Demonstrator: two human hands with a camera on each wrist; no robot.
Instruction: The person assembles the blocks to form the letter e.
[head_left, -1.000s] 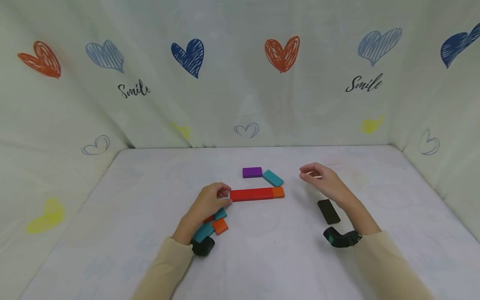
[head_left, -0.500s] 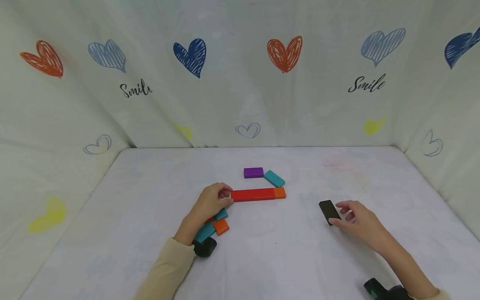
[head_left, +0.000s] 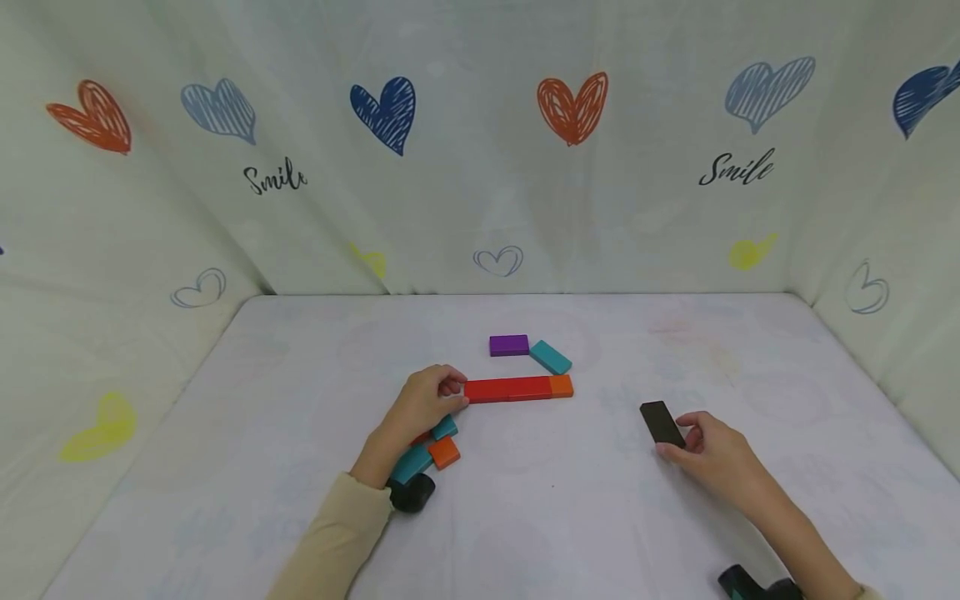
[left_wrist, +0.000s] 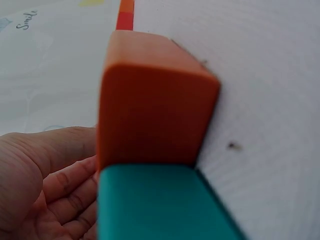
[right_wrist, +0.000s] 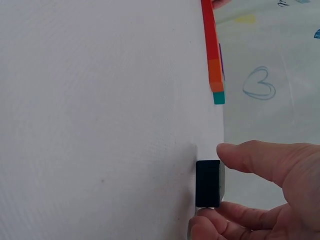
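In the head view my left hand (head_left: 429, 402) pinches the left end of a red block (head_left: 486, 391) between thumb and fingertips. That block lies in a straight row with a second red block (head_left: 529, 388) and an orange block (head_left: 562, 386). My right hand (head_left: 720, 454) has its thumb and fingers at the two long sides of a black block (head_left: 660, 422), gripping its near end. The right wrist view shows the black block (right_wrist: 207, 183) end-on, the thumb (right_wrist: 250, 155) above it and curled fingers below.
Beyond the row lie a purple block (head_left: 509, 345) and a teal block (head_left: 551, 357). Beside my left wrist sit an orange block (head_left: 444, 452), teal blocks (head_left: 412, 463) and part of a red one. A white cloth (head_left: 570, 517) covers the table; a curtain (head_left: 450, 208) hangs behind.
My right hand has come down and toward me from the far right of the row to the black block. The left hand stays at the red block's end.
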